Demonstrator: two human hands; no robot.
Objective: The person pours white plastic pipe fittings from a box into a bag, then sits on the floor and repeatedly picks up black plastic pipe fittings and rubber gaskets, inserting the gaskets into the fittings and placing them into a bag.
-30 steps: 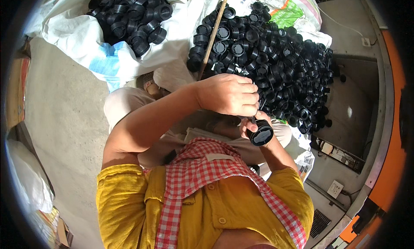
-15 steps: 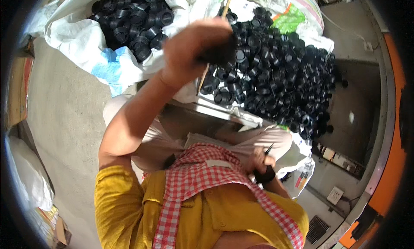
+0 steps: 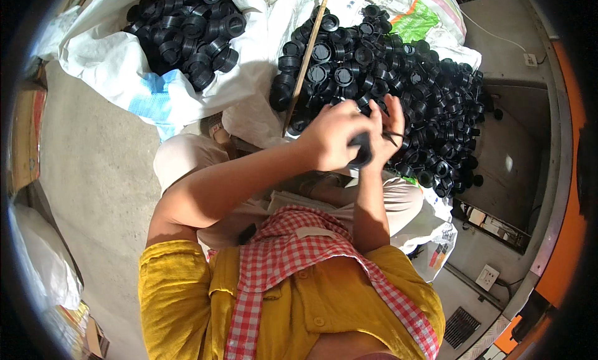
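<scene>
My left hand (image 3: 336, 134) reaches in from the left, its fingers bent around a round black plastic cap (image 3: 360, 151) with a ridged side. Close beside it, my right hand (image 3: 387, 136) has its fingers raised and curved, with a thin dark pointed tool (image 3: 395, 136) lodged in it. The fingers of both hands nearly meet over the cap, slightly blurred, so whether the tool touches it I cannot tell. Just beyond my hands spreads a large heap of similar black caps (image 3: 414, 92) on white sacking.
A white woven sack (image 3: 103, 55) at the upper left holds more black caps (image 3: 194, 27). A wooden stick (image 3: 307, 61) lies between sack and heap. At the right are a wall socket (image 3: 487, 276) and a cable (image 3: 495, 37). Cardboard (image 3: 28, 132) stands far left.
My left hand has come back from above the sack and heap toward my right hand, and a black cap now shows in it. My right hand has risen from my lap with the thin tool.
</scene>
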